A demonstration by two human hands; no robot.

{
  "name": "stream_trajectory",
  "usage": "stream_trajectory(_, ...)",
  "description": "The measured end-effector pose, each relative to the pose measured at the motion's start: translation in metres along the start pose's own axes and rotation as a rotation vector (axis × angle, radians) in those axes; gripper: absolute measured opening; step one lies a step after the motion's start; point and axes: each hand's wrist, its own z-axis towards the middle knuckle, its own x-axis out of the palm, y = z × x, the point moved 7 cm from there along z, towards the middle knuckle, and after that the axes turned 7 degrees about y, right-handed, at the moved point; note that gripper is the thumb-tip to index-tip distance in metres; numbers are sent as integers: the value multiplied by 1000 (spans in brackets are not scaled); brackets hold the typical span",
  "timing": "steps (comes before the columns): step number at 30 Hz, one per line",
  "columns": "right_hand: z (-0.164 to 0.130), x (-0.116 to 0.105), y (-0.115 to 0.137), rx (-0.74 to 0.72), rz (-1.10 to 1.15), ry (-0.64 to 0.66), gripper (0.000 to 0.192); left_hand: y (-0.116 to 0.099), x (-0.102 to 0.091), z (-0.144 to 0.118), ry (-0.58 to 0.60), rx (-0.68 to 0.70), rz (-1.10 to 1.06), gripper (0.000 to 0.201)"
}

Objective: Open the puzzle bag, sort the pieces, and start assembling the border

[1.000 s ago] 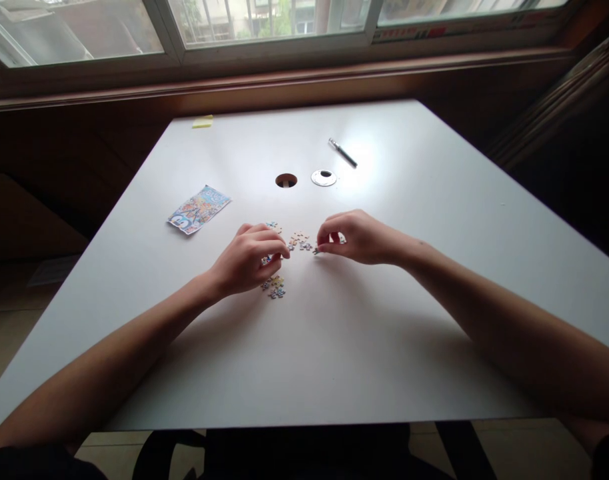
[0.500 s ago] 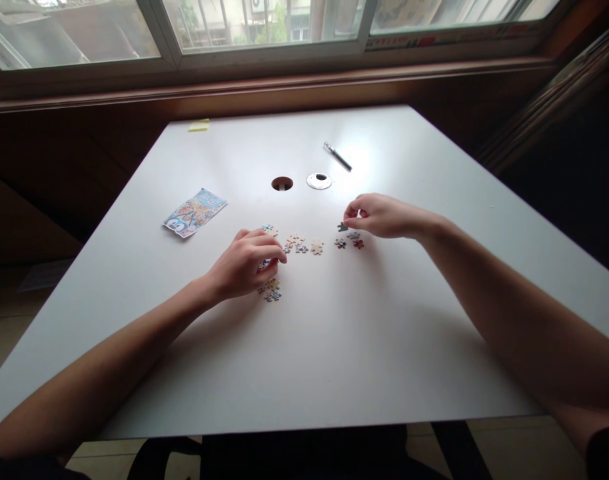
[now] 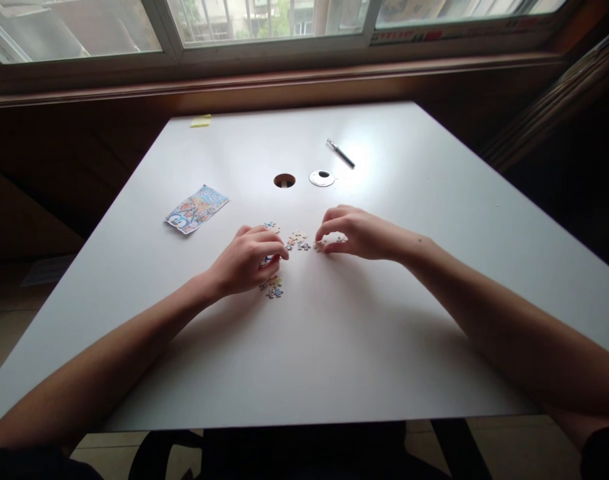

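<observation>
Small jigsaw pieces lie in the middle of the white table (image 3: 334, 333). My left hand (image 3: 247, 261) rests on the table with its fingers curled over a few bluish pieces (image 3: 267, 260); more pieces (image 3: 274, 289) sit just below its fingertips. My right hand (image 3: 359, 233) has thumb and forefinger pinched on a beige piece (image 3: 318, 246). Between the two hands lie several loose pieces (image 3: 297, 240), and a few more (image 3: 270, 226) lie above my left hand.
A colourful picture card (image 3: 197, 209) lies to the left. Farther back are a round cable hole (image 3: 284, 180), its loose grey cap (image 3: 322, 178), a pen (image 3: 341, 153) and a yellow note pad (image 3: 201, 121). A window sill runs behind the table.
My right hand went out to the right, left a piece among a few there, then came back left onto the beige piece. My left hand has stayed put.
</observation>
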Motion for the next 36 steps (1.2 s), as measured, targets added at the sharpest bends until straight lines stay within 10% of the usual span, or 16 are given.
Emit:
stream_trajectory(9,4,2,6,104,119,-132,22,1,-4,1,-37,-29,9,20)
stream_trajectory(14,8,17,20,201,248,30,21,7,-12,2,-56,-73,4,18)
stream_trajectory(23,8,49,66,-49,-72,-128,16,10,-41,2,-182,-42,-15,17)
stream_trajectory(36,1,8,-3,92,-213,-96,12,-5,-34,-66,-176,5,57,22)
